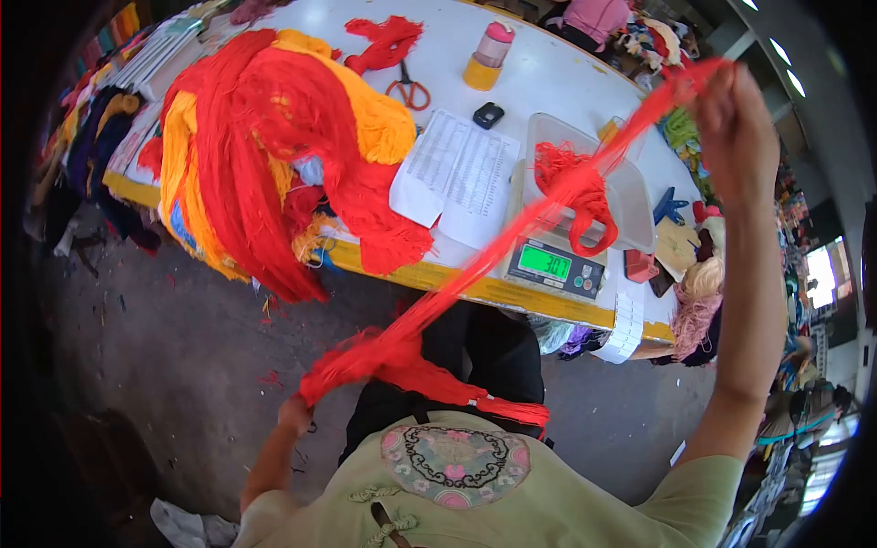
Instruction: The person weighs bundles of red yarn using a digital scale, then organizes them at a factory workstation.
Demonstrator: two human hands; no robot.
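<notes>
A long skein of red yarn (pixel 512 239) is stretched diagonally between my two hands. My left hand (pixel 294 416) grips its lower end, down beside my lap. Up at the right, my right hand (pixel 735 123), slightly blurred, is closed around the other end. A further length of the red yarn, with white ties (pixel 481 402) near its end, hangs across my lap. Beneath the stretched skein, a clear plastic tub (pixel 639 215) holding a smaller bunch of red yarn (pixel 589 196) sits on a digital scale (pixel 559 267) with a lit green display.
On the white table (pixel 448 73) lie a big heap of red and orange yarn (pixel 265 128), scissors (pixel 408 91), printed sheets (pixel 457 173), a black key fob (pixel 489 115) and a pink-lidded bottle (pixel 491 57). Blue clips (pixel 670 206) lie right of the tub. Another person (pixel 594 18) is at the far side.
</notes>
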